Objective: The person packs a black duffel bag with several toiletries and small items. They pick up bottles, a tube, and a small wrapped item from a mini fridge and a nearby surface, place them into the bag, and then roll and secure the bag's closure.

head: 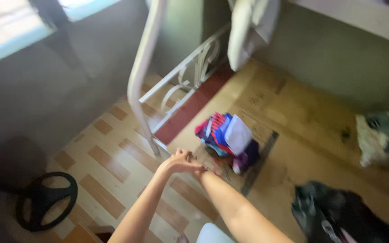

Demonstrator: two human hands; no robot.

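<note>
Left hand [179, 161] clasps the right hand [202, 171], whose grip is hidden, beside a colourful clothes pile [227, 139]; steadier footing would help.

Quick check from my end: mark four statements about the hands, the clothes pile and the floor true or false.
1. The left hand and right hand meet near the pile of colourful clothes. True.
2. The clothes are all white. False: red, blue, purple and white.
3. A black ring-shaped thing lies on the tiled floor. True.
4. A black bag hangs from the white metal frame. False: it lies low at the right.
</note>
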